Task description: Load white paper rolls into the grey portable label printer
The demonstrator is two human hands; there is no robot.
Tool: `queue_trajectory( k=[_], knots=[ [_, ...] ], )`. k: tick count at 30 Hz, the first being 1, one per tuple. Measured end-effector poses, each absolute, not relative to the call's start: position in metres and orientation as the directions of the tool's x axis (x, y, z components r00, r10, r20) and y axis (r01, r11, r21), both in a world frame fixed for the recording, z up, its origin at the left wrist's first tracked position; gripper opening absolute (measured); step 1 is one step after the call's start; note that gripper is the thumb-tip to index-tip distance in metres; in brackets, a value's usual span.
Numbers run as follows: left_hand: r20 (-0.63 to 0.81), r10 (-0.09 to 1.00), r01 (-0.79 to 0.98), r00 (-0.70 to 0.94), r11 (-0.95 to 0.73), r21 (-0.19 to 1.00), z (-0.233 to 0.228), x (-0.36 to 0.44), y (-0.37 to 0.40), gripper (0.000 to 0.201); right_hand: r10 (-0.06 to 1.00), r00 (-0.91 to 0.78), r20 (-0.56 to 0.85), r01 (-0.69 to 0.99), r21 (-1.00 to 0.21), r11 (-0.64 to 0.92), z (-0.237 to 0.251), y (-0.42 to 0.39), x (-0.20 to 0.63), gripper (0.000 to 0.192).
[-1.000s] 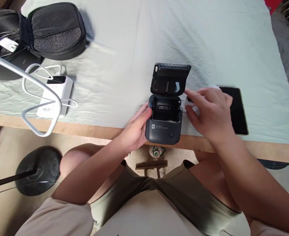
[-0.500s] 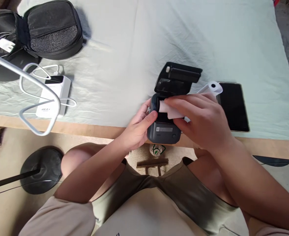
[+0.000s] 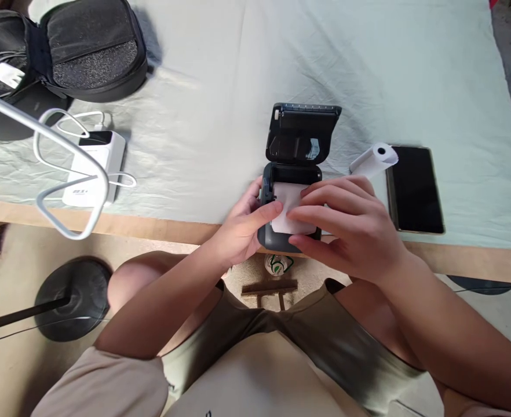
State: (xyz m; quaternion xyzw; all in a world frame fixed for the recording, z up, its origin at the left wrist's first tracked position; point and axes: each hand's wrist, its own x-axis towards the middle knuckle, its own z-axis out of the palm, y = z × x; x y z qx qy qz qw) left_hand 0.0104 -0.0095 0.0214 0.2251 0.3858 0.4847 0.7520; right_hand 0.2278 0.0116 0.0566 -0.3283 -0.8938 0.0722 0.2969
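A small dark grey thermal printer (image 3: 277, 240) is held at the table's front edge with its hinged lid (image 3: 296, 136) standing up. My left hand (image 3: 244, 229) grips the printer's left side, its thumb resting on the white paper (image 3: 287, 194). That paper lies over the printer's compartment and covers the lower front of the body. My right hand (image 3: 353, 226) is over the right side of the printer. Its fingers stretch across the paper and the thumb is apart from them near the front. Whether the right fingertips press on the paper I cannot tell.
A white paper roll (image 3: 372, 161) lies beside a black tablet (image 3: 415, 188) on the right. At left are a white power bank (image 3: 94, 174) with a cable, an open black case (image 3: 94, 58) and a pale curved metal rod (image 3: 25, 121). A cloth covers the table (image 3: 203, 116).
The right hand has let the paper down flat over the printer's compartment, and its fingers have spread. The printer has turned slightly and its lid now stands more squarely.
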Motion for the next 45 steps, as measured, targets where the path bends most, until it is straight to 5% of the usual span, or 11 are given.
queue_trajectory(
  k=[3,7,10,13,16,23,32,38,45],
  knots=[
    [-0.374,0.896,-0.528,0.24,0.444,0.724,0.025,0.01,-0.01,0.063,0.637,-0.538,0.553,0.503,-0.396,0.768,0.058,0.014,0.228,0.017],
    [-0.343,0.903,-0.493,0.261,0.43,0.757,0.024,0.01,-0.01,0.078,0.691,-0.242,0.681,0.473,-0.538,0.697,0.048,0.025,0.231,0.013],
    [-0.33,0.895,-0.45,0.299,0.438,0.778,0.02,0.008,-0.008,0.093,0.804,-0.129,0.58,0.459,-0.684,0.567,0.029,0.036,0.235,0.036],
    [-0.311,0.887,-0.425,0.341,0.441,0.791,0.015,0.007,-0.007,0.105,0.854,-0.171,0.491,0.21,-0.829,0.519,0.011,0.047,0.235,0.062],
    [-0.3,0.893,-0.443,0.335,0.43,0.787,0.011,0.005,-0.007,0.103,0.866,-0.133,0.483,0.001,-0.873,0.487,0.002,0.051,0.232,0.06],
    [-0.28,0.902,-0.453,0.328,0.41,0.792,0.007,0.003,-0.01,0.114,0.913,-0.343,0.222,0.21,-0.929,0.305,0.006,0.035,0.227,0.06],
    [-0.283,0.917,-0.487,0.28,0.39,0.782,0.016,0.011,-0.011,0.087,0.912,-0.382,0.15,0.268,-0.926,0.265,0.019,0.034,0.224,0.05],
    [-0.316,0.936,-0.592,0.154,0.344,0.729,0.015,0.019,-0.009,0.047,0.928,-0.319,0.192,0.36,-0.881,0.306,0.021,0.032,0.226,0.048],
    [-0.336,0.938,-0.573,0.086,0.323,0.753,0.016,0.019,-0.007,0.031,0.863,-0.477,0.166,0.372,-0.851,0.37,0.045,0.028,0.238,0.064]
  ],
)
